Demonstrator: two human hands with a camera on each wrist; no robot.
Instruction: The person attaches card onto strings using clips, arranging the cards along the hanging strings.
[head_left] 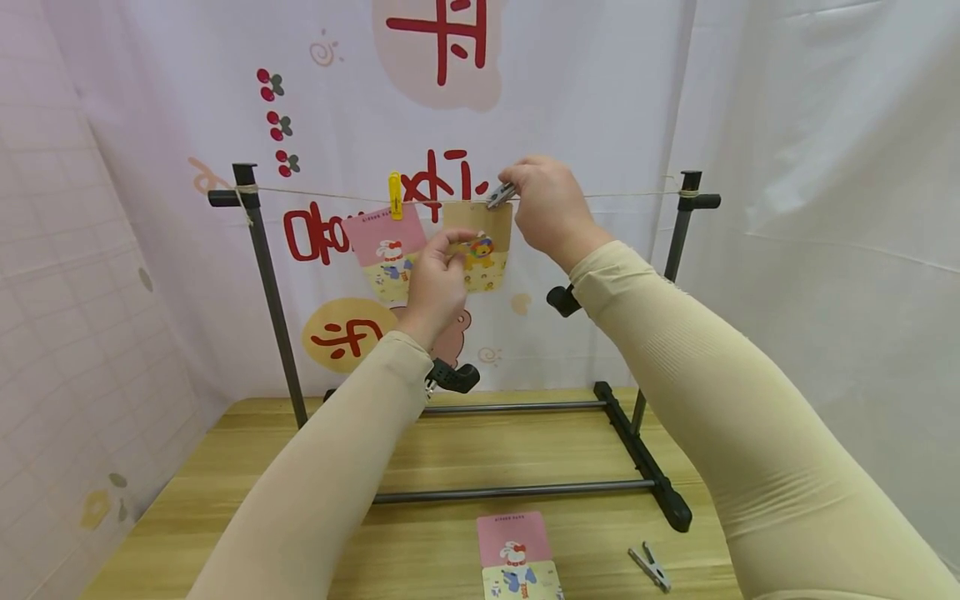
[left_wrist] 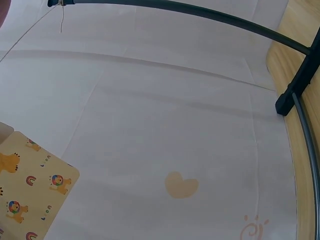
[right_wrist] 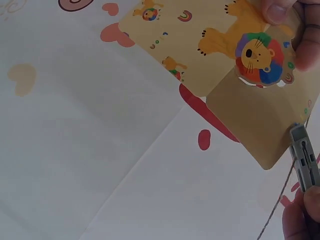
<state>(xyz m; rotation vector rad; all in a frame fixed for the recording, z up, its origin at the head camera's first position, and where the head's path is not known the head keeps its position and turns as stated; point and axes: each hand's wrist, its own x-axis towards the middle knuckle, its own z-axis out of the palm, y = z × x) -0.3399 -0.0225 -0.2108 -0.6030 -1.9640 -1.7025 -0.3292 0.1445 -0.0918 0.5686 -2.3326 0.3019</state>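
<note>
My left hand (head_left: 437, 287) pinches a tan and yellow card (head_left: 491, 271) with a lion on it. The card's top edge is up at the string (head_left: 315, 195). In my right hand (head_left: 551, 204) is a grey clothespin (head_left: 501, 195), pinched between thumb and fingers. The right wrist view shows this clothespin (right_wrist: 304, 155) with its tip on the edge of the lion card (right_wrist: 260, 120), beside the string. To the left, a yellow clothespin (head_left: 395, 196) holds a pink and yellow rabbit card (head_left: 386, 237) on the string. In the left wrist view only a corner of the lion card (left_wrist: 37, 187) appears.
The string runs between the two posts of a dark rack (head_left: 273, 292) standing on a wooden table (head_left: 570, 450). Near the table's front lie another rabbit card (head_left: 517, 542) and a grey clothespin (head_left: 649, 568). Behind hangs a printed white cloth (head_left: 600, 100).
</note>
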